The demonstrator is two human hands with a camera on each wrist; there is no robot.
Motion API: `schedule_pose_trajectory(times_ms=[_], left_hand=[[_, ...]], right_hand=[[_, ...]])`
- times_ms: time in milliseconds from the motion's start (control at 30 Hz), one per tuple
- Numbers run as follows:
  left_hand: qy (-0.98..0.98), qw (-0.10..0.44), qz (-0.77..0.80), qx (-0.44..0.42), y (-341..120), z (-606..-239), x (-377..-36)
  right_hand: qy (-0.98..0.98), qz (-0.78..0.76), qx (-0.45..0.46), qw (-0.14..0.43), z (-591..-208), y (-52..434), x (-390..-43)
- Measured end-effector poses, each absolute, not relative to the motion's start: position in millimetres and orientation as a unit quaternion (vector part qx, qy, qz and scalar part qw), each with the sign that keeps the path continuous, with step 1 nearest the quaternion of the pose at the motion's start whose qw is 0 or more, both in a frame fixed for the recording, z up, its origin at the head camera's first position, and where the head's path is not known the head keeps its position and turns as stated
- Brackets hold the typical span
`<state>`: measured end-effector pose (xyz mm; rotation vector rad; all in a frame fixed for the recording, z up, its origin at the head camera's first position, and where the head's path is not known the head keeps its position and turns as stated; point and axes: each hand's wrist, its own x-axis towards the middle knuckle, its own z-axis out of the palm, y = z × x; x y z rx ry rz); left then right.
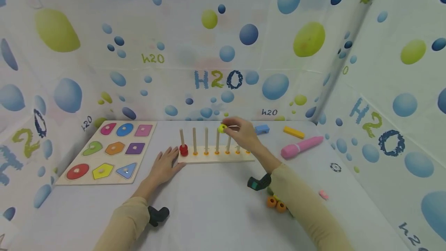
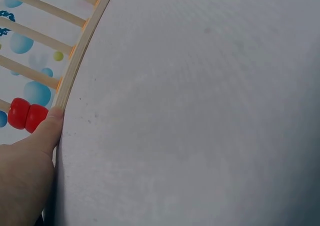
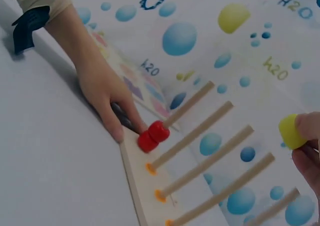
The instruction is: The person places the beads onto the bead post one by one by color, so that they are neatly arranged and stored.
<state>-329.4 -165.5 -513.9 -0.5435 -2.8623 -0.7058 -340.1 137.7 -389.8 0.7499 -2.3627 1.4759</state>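
Pinching a yellow bead (image 3: 291, 134) between bent thumb and fingers of the right hand (image 1: 242, 131), and holding it high, close by the top of the fourth peg (image 1: 217, 141), counting from the 9 o'clock end of a wooden peg board (image 1: 223, 159). Touching none of the pegs visible in the right wrist view.

Resting the left hand (image 1: 166, 167) at the board's 9 o'clock end, stretching out its fingers without gripping anything, and laying the thumb on the near edge, apparently for steadying.

Showing two red beads (image 1: 183, 150) already stacked on the endmost 9 o'clock peg, and only orange rings (image 1: 217, 152) at the feet of the pegs beyond. Leaving more beads, including orange beads (image 1: 271, 203), at 5 o'clock from the board, partly hiding them behind the right sleeve (image 1: 306, 204). Leaving the shape puzzle (image 1: 120, 159) untouched at 9 o'clock.

Probably working through the placing step of bead threading: carrying the yellow one, not yet seating it. Next, likely needing to line up its hole with a peg tip, lower it, then loosen the pinch; leaving the intended peg uncertain.
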Motion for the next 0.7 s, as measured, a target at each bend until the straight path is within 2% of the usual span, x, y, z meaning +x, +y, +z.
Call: schedule_pose_trajectory(times_ms=[333, 700], left_hand=[[-0.954, 0.066, -0.231, -0.179, -165, -513, -330], [-0.956, 0.064, -0.226, -0.176, -166, -513, -328]], right_hand=[[-0.832, 0.456, 0.293, 0.117, -384, 66, -365], [-0.849, 0.416, 0.308, 0.106, -386, 48, -371]])
